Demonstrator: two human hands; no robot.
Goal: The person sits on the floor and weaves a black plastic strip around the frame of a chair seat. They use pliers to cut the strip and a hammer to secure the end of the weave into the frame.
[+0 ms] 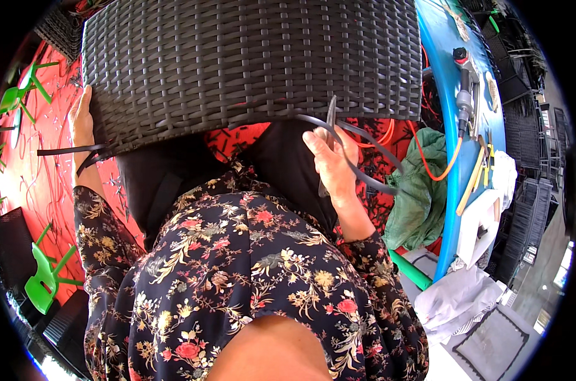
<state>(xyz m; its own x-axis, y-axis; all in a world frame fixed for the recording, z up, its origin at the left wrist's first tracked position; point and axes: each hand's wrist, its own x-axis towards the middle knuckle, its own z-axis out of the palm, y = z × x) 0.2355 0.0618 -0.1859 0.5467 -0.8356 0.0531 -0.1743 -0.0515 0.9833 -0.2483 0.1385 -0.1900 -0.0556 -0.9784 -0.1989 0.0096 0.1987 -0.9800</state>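
I can't tell whether my left hand [82,124] grips the woven panel [256,60] at left; my right hand [336,166] holds a pointed metal tool [332,111] beside a loose strip [371,182]

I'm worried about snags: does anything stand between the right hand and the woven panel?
Only a loose strip, curving from the near edge of the panel past the right hand. Nothing else visible intervenes; the held tool overlaps that edge in view.

Woven panel [256,63]: I see dark basketweave, broad face toward me.
Strip [363,178]: flat, dark, curling past the panel's near edge.
Metal tool [331,113]: pointed, tip overlapping that edge in my view.
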